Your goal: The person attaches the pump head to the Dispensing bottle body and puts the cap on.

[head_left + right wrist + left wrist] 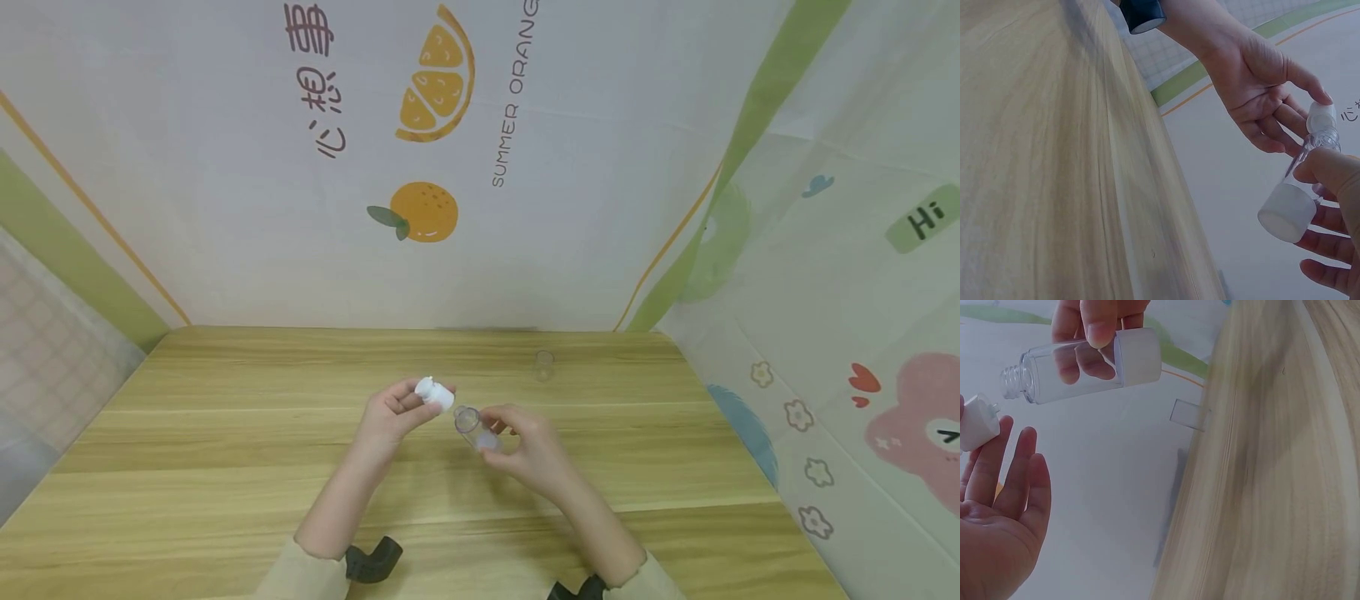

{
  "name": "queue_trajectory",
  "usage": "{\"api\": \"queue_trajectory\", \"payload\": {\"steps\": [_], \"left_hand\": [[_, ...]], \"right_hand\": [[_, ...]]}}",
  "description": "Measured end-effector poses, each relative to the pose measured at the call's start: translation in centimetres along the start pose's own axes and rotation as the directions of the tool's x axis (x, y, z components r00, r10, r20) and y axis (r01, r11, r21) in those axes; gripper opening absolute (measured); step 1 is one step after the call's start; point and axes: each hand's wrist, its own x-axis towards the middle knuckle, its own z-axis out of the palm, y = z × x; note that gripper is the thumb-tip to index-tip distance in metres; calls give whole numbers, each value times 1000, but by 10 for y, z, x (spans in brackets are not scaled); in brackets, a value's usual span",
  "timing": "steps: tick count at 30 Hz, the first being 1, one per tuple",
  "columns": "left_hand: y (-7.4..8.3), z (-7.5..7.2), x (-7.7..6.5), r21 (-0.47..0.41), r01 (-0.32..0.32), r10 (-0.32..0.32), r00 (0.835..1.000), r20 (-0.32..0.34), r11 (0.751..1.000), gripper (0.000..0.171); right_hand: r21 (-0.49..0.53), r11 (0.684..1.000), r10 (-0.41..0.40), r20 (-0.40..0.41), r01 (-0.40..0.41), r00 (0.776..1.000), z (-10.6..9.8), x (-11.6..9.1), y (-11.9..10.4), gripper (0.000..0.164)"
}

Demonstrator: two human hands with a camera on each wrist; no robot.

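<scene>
My left hand (384, 421) pinches a white pump head (435, 394) between thumb and fingers, its narrow end pointing up and left. Across from it, my right hand (531, 446) grips a clear bottle (468, 422) by the side. In the left wrist view the bottle (1075, 370) lies tilted nearly level, its bare threaded neck (1012, 382) facing the pump head (980, 422), with a small gap between them. A white base (1288, 212) covers the bottle's other end in the right wrist view. Whether there is liquid inside, I cannot tell.
A small clear cap (544, 365) stands on the wood-grain table (225, 467), toward the back right. Printed cloth (600, 167) hangs behind the table and along its sides. Dark bands (373, 560) sit at both wrists.
</scene>
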Motion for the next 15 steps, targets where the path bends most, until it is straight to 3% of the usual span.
{"api": "queue_trajectory", "payload": {"steps": [15], "left_hand": [[1, 1, -3, -5, -14, 15, 999, 42, 1000, 34]], "right_hand": [[6, 1000, -26, -9, 26, 1000, -1, 1, 0, 41]]}}
